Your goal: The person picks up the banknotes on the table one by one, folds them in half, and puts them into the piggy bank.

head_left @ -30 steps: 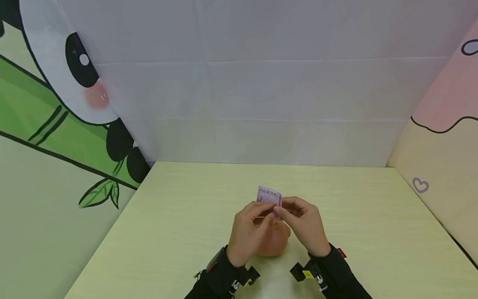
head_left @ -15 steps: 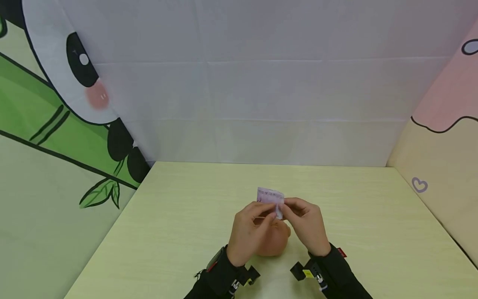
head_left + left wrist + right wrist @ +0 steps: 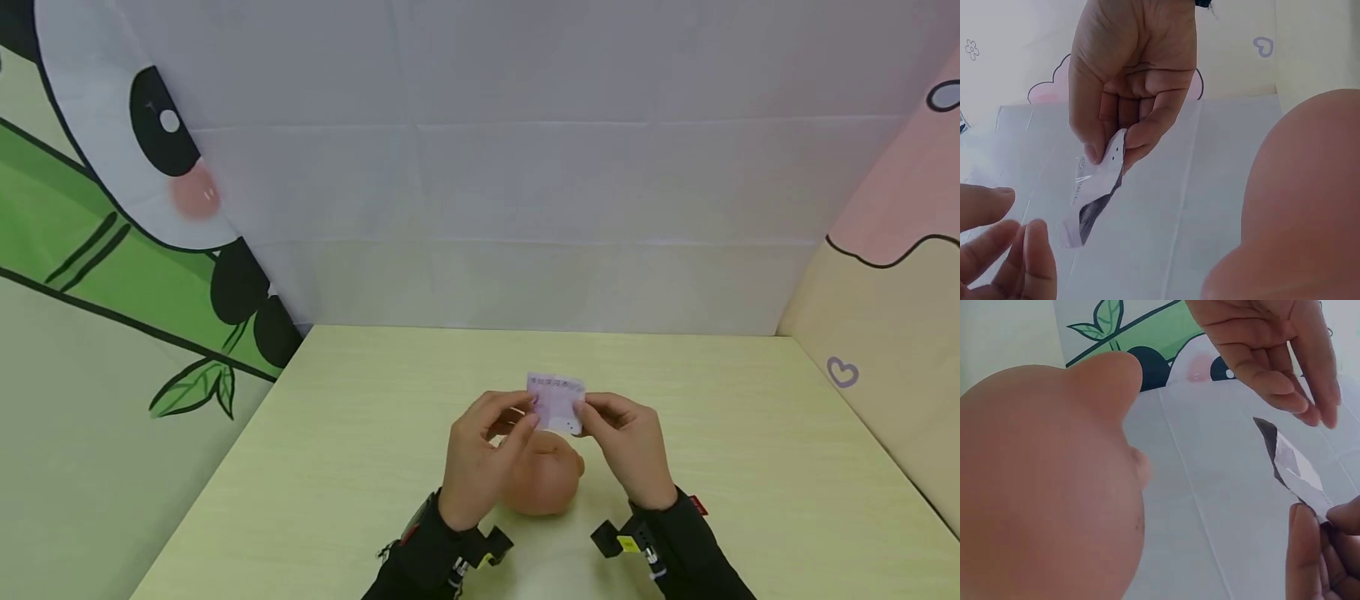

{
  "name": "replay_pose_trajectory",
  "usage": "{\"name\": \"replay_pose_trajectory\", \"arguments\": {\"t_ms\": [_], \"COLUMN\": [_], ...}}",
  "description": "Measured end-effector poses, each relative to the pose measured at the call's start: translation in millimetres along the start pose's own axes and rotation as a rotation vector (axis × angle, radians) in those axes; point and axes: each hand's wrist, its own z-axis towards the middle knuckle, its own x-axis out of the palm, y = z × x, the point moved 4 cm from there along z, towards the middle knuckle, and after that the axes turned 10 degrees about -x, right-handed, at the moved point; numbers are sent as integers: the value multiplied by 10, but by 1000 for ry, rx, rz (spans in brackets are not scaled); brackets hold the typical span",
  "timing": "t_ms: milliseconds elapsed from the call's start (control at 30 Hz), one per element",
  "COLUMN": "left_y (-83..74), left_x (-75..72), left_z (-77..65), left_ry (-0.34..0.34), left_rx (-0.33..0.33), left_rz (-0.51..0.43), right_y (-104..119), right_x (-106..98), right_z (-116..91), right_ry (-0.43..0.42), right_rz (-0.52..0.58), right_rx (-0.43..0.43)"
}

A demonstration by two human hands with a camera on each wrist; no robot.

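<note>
A folded purple banknote [image 3: 557, 403] is held up above the table in the head view. My right hand [image 3: 633, 450] pinches one end of it between thumb and fingers, as the right wrist view also shows with the banknote [image 3: 1294, 469] bent and partly spread. My left hand [image 3: 483, 454] is beside the other end, thumb and fingers apart; in the left wrist view its fingers [image 3: 1038, 256] look separate from the paper. Just below and behind the hands sits a rounded pinkish-orange object with ear-like bumps [image 3: 542, 479], resembling a piggy bank; my left hand covers part of it.
A pale wood-patterned table [image 3: 360, 433] lies beneath. A light grey cloth backdrop [image 3: 480, 183] rises at its far edge, with cartoon-printed panels [image 3: 892, 275] along both sides. Cameras [image 3: 491, 546] are strapped to both wrists.
The left hand has moved left and its fingers have come away from the banknote. The right hand has shifted slightly right with the banknote, which now shows a wider face.
</note>
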Motion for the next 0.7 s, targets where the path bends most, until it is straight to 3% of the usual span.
{"name": "replay_pose_trajectory", "arguments": {"t_ms": [100, 167, 300, 400, 500, 700], "left_y": [20, 57, 150, 206, 238, 273], "left_x": [-35, -41, -17, 5, 15, 26], "left_z": [23, 34, 44, 47, 53, 62], "left_ry": [-22, -1, 112, 185, 209, 210], "left_rx": [-61, -137, -306, -392, -426, -432], "left_rz": [20, 7, -102, -183, -214, -225], "right_y": [21, 34, 53, 63, 70, 54], "right_x": [-13, -19, -23, -19, -11, 14], "right_z": [0, -2, -9, -7, -4, -3], "right_ry": [-3, -4, 4, 17, 36, 73], "right_rz": [-2, -1, 7, 17, 26, 34], "right_rx": [10, 18, 30, 29, 20, 9]}}
